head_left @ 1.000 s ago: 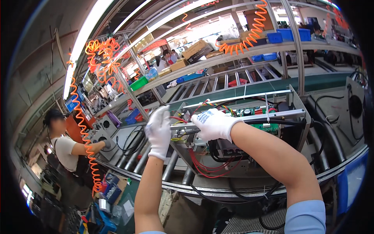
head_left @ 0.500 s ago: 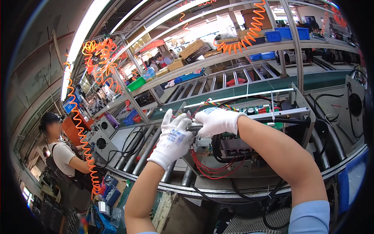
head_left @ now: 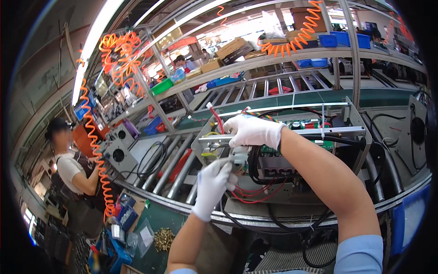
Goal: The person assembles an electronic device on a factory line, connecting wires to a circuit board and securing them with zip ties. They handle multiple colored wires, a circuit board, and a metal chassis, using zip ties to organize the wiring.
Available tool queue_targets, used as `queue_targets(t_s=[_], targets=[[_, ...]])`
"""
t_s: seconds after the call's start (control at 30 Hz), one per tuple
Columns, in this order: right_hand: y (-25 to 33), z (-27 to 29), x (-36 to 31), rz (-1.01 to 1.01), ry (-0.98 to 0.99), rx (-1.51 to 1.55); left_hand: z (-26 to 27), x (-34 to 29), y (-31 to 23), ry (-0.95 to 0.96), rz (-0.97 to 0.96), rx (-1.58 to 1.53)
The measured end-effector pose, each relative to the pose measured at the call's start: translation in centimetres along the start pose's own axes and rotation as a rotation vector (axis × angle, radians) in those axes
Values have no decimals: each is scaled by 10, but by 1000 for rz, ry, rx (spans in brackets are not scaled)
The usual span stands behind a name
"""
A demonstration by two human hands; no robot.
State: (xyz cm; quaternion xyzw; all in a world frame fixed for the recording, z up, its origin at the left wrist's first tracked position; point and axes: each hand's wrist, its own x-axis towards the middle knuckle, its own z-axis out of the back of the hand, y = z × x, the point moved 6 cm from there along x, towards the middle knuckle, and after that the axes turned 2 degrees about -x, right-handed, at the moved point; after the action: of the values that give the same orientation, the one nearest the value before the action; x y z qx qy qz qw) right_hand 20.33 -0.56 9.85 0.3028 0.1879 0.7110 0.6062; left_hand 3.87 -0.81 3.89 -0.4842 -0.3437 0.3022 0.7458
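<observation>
A metal chassis [head_left: 337, 132] with green circuit boards [head_left: 324, 145] and thick black cables [head_left: 254, 171] lies on the roller conveyor before me. My right hand [head_left: 256, 131], in a white glove, curls its fingers over the chassis's upper bar at its left part; what they grip is hidden. Beside those fingers, red wires with a white connector [head_left: 216, 118] stick up. Lower and to the left, my left hand [head_left: 212, 187], also white-gloved, has its fingers pressed together at the chassis's front left. Red wires [head_left: 255, 200] loop down near it; whatever it pinches cannot be made out.
Steel rollers [head_left: 169, 176] run to the left, where another person [head_left: 75, 166] stands beside fan-fitted metal panels [head_left: 119, 153]. A green mat [head_left: 159, 260] below holds a pile of brass-coloured parts [head_left: 163, 239]. An orange coiled hose [head_left: 93, 150] hangs at left. A shelf [head_left: 214, 73] crosses behind.
My left hand has come down and toward me from the bar, its fingers now drawn together. My right hand stays at the bar. Red wires with a white connector now show upright.
</observation>
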Motion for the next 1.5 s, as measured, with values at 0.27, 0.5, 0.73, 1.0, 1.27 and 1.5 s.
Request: queue_targets(t_s=[0.27,0.5,0.73,1.0,1.27,1.5], targets=[[14,-2,-11,49,-6,-12,-24,52,33,136,160,-593],[-7,2,-5,36,-66,-8,-35,63,35,164,230,-635],[10,3,-11,-142,22,-78,-36,62,38,-19,187,-759],[7,1,-9,-119,21,-50,-28,49,34,117,115,-625],[6,4,-10,-109,18,-9,-37,64,45,140,128,-815],[10,5,-16,-59,-48,-15,-24,39,23,144,129,-631]])
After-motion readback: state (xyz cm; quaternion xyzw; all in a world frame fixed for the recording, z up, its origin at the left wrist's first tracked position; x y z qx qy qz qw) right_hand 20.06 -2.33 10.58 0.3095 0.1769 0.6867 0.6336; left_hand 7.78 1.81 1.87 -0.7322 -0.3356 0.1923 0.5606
